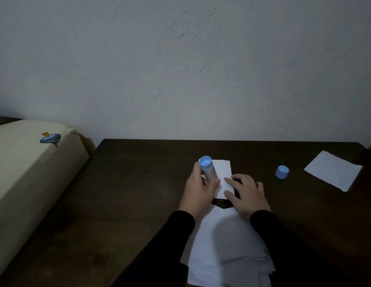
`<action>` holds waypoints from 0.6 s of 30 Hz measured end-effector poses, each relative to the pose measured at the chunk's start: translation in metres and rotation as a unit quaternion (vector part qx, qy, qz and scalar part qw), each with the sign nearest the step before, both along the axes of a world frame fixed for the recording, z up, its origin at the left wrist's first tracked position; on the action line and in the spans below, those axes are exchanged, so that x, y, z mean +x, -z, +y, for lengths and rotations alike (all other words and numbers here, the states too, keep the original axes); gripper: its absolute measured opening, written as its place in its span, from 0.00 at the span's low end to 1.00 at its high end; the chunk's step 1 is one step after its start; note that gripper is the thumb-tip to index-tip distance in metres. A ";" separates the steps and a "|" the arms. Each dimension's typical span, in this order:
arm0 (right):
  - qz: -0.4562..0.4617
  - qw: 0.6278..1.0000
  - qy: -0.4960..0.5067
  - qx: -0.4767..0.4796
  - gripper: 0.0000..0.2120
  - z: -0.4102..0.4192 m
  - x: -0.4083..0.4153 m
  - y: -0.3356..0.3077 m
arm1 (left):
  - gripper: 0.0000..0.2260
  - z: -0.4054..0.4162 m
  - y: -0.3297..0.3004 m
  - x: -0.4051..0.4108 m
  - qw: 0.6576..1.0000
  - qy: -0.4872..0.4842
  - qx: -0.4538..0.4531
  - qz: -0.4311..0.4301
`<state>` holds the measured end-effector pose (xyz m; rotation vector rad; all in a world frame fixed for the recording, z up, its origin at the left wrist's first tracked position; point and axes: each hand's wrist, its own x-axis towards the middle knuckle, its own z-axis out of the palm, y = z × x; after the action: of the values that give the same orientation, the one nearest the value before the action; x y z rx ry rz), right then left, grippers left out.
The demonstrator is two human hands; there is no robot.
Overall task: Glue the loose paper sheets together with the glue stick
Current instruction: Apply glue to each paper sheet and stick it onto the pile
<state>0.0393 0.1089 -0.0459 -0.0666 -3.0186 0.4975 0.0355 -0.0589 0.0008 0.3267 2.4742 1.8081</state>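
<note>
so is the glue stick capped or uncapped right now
Uncapped: the blue cap sits alone on the table, right of the hands, while the left hand holds the glue stick.

From my seat the table (139,183) reads as very dark brown, almost black in this dim light. The glue stick (208,168) has a light blue end and a pale grey-white barrel with a small printed mark I cannot read. Its cap (282,172) is the same light blue. The small paper sheet (224,170) is plain white, as are the sheet (333,170) at far right and the paper stack (226,251) near me, which is shaded grey in places. Both sleeves (284,241) are black. The wall (180,69) is a pale bluish grey. The cushion (25,172) at left is cream, printed with a blue-and-yellow spinning-top motif (50,139).
</note>
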 end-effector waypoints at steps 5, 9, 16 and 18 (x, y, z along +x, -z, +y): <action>-0.009 0.999 -0.043 -0.026 0.24 0.003 0.002 -0.002 | 0.16 -0.001 -0.001 0.004 1.000 0.023 -0.013 0.010; -0.013 0.998 -0.050 -0.032 0.24 0.002 0.003 -0.006 | 0.13 0.001 0.001 0.008 0.997 0.051 -0.044 0.025; -0.013 0.999 -0.046 -0.026 0.22 0.000 0.005 -0.009 | 0.11 0.003 -0.002 0.009 0.988 0.096 -0.105 0.058; -0.015 0.999 -0.045 -0.025 0.23 0.000 0.004 -0.008 | 0.12 0.002 -0.003 0.008 0.989 0.095 -0.102 0.051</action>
<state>0.0437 0.1089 -0.0375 0.0592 -3.0487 0.5843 0.0439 -0.0568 0.0043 0.6312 2.5646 1.4856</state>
